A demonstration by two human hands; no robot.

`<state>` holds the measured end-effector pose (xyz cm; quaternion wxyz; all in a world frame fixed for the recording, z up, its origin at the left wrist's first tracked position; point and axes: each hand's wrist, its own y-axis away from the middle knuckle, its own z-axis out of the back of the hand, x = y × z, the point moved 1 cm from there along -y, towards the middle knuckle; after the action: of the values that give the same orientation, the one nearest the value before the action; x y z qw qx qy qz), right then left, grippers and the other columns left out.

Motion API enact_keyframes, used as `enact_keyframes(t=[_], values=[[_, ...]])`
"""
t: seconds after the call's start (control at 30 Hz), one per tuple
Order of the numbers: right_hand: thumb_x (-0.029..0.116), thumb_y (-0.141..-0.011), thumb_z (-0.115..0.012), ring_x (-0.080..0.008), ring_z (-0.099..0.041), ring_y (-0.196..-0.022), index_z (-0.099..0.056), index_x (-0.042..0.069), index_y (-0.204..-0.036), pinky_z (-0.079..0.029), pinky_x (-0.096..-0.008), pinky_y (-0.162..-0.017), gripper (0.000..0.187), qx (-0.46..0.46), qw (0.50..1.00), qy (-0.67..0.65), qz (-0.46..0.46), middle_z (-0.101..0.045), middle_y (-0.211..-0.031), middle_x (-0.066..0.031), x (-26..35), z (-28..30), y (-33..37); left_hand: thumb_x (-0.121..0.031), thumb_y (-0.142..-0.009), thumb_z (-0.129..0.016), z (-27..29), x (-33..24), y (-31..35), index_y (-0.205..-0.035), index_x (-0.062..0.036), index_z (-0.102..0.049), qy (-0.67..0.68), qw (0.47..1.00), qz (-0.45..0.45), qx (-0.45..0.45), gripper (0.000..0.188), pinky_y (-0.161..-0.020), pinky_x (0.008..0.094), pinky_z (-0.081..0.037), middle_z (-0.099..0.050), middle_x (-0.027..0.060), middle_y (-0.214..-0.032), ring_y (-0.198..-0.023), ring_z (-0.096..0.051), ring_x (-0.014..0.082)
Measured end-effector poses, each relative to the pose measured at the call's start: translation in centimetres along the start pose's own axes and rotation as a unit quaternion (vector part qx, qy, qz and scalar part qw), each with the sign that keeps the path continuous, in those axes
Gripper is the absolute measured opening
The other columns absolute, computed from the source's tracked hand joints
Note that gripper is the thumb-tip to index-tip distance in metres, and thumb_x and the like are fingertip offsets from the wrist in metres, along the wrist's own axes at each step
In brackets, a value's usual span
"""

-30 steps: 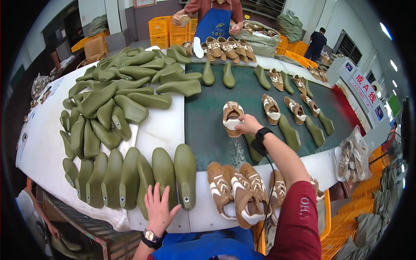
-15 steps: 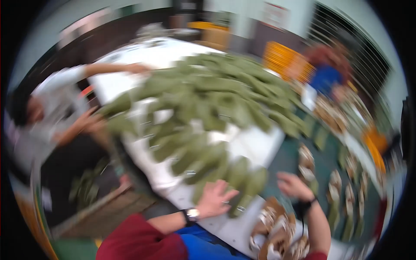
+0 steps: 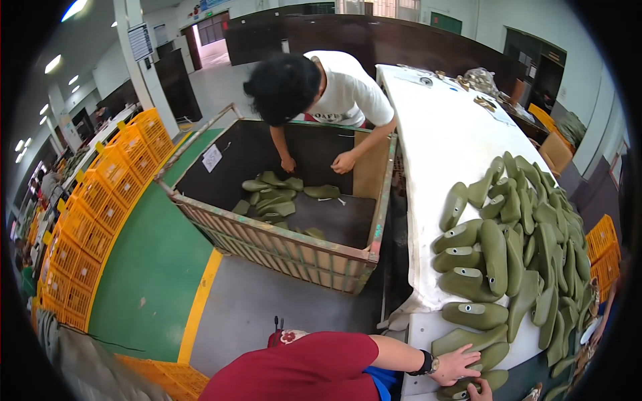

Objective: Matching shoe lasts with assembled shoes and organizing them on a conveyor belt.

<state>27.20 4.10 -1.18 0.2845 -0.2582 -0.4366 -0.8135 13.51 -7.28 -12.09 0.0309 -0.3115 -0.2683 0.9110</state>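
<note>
My left hand [image 3: 457,364], with a dark-strapped watch on the wrist, lies with fingers spread over green shoe lasts [image 3: 470,339] at the near edge of the white table. At the bottom of the picture my right hand [image 3: 480,391] shows only in part. Its fingertips touch the end of another green shoe last [image 3: 493,379], and the rest of it is cut off. More green lasts [image 3: 476,284] lie in a row just beyond my hands, several with a round hole at the heel end. They merge into a large heap [image 3: 555,220] on the right.
Left of the white table [image 3: 435,134] stands a framed bin [image 3: 294,257] with dark lining and several lasts [image 3: 274,200] inside. A co-worker in a white shirt [image 3: 351,83] leans over it, both hands inside. Stacked orange crates [image 3: 100,210] line the far left; more orange crates [image 3: 602,250] are at right.
My view has swung left, bringing the bin into full sight. The co-worker's hands have gone from the lasts at the table into the bin. My right hand has come to the lasts beside my left.
</note>
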Motion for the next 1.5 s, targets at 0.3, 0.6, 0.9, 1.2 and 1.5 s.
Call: enact_keyframes(t=[0.3,0.6,0.9,1.2,1.5], values=[[0.022,-0.091,-0.057,-0.0087,-0.043,-0.044,-0.054,0.006,-0.111,-0.035,-0.0226,-0.038,0.026,0.01,0.995,-0.092,-0.027,-0.052,-0.065,-0.0021,-2.5,-0.6,-1.3,-0.019,-0.059,-0.068,-0.6,-0.4,0.7,-0.126,-0.0152,-0.049,-0.017,1.0,-0.011,-0.012,0.07,-0.11,0.0595,-0.011,-0.038,0.0273,-0.133,-0.133,-0.028,0.0388],[0.027,-0.095,-0.048,-0.0033,-0.039,-0.052,-0.057,0.014,-0.103,-0.03,-0.0188,-0.042,0.018,-0.104,0.934,-0.336,0.06,-0.05,-0.073,0.0065,-3.1,3.2,0.2,-0.024,-0.062,-0.067,5.9,-2.0,-1.4,-0.12,-0.0206,-0.056,-0.136,0.989,0.007,0.055,0.059,-0.085,0.0479,-0.038,-0.052,0.0152,-0.111,-0.106,-0.047,0.0333],[0.025,-0.084,-0.056,-0.0099,-0.053,-0.058,-0.06,0.015,-0.101,-0.041,-0.0241,-0.05,0.02,-0.288,0.943,-0.163,0.025,-0.057,-0.074,0.0004,-9.7,16.2,5.9,-0.019,-0.07,-0.063,2.9,-2.7,-2.3,-0.126,-0.016,-0.053,-0.092,0.992,-0.013,0.081,0.057,-0.104,0.0596,-0.024,-0.045,0.0223,-0.131,-0.126,-0.038,0.0376],[0.033,-0.083,-0.05,-0.035,-0.059,-0.104,-0.045,0.019,-0.125,-0.045,-0.044,-0.091,0.045,-0.252,0.945,0.164,-0.124,-0.061,-0.113,-0.0168,-14.7,10.6,-3.8,-0.017,-0.067,-0.064,3.4,-2.3,-1.3,-0.125,-0.0132,-0.053,-0.121,0.987,0.014,0.104,0.059,-0.105,0.0585,-0.023,-0.044,0.0211,-0.133,-0.127,-0.036,0.0386],[0.026,-0.081,-0.051,-0.0341,-0.058,-0.105,-0.045,0.02,-0.121,-0.045,-0.0423,-0.089,0.041,-0.259,0.941,0.119,-0.183,-0.061,-0.112,-0.0169,-16.1,12.3,-2.6,-0.016,-0.068,-0.064,3.1,-2.5,-1.7,-0.126,-0.0131,-0.052,-0.124,0.988,-0.002,0.092,0.06,-0.105,0.0576,-0.023,-0.044,0.0202,-0.133,-0.128,-0.036,0.0383]])
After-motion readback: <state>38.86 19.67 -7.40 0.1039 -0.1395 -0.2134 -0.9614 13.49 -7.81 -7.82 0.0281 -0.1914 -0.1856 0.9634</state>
